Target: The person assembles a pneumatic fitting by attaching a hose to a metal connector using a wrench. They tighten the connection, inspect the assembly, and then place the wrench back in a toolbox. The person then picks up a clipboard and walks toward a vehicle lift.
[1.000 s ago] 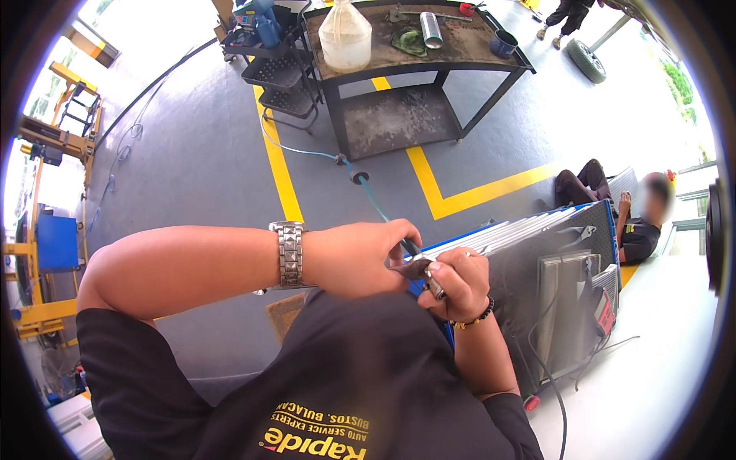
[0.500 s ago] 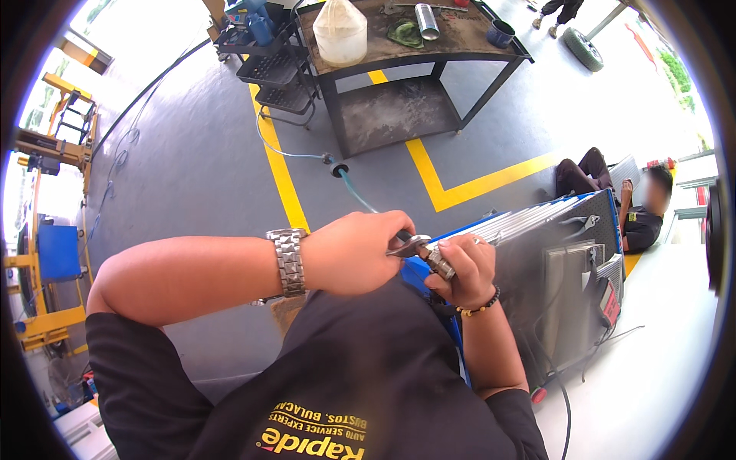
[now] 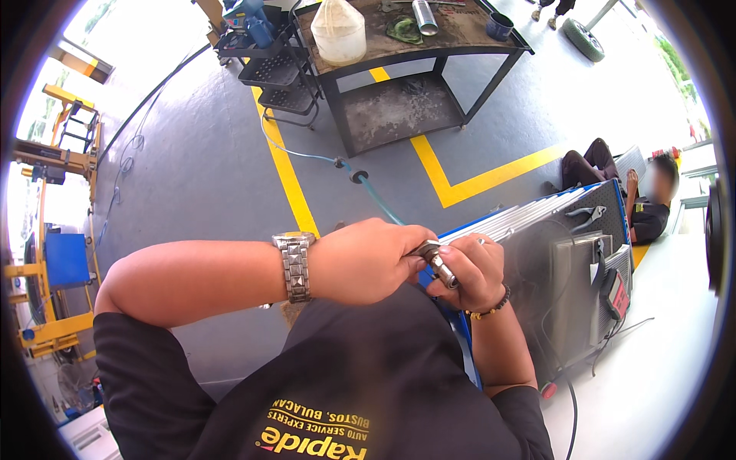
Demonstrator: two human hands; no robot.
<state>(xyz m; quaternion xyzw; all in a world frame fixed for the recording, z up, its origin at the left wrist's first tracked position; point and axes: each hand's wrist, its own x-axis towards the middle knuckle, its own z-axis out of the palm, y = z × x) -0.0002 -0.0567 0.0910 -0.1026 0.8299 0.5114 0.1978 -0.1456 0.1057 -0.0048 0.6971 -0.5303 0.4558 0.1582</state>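
In front of my torso both hands meet at a small metal hose coupling (image 3: 443,273). My left hand (image 3: 366,261), with a steel watch at the wrist, is closed round a wrench (image 3: 428,248); only the wrench's jaw end shows, against the coupling. The coupling's body is pinched in the fingers of my right hand (image 3: 477,274), which has a beaded bracelet. A blue-green air hose (image 3: 377,201) runs from the floor up behind my left hand. Where it joins the coupling is hidden by my fingers.
Close on the right stands a tool panel (image 3: 571,307) with pliers (image 3: 586,218) and a red-grey meter (image 3: 616,294). Ahead is a metal work cart (image 3: 399,123) bearing a white jug (image 3: 339,34). A person (image 3: 652,207) sits at the right. A tire (image 3: 583,40) lies far right.
Both hands and the coupling have shifted slightly right and down in view. My left hand has turned about the coupling, and less of the wrench shows.
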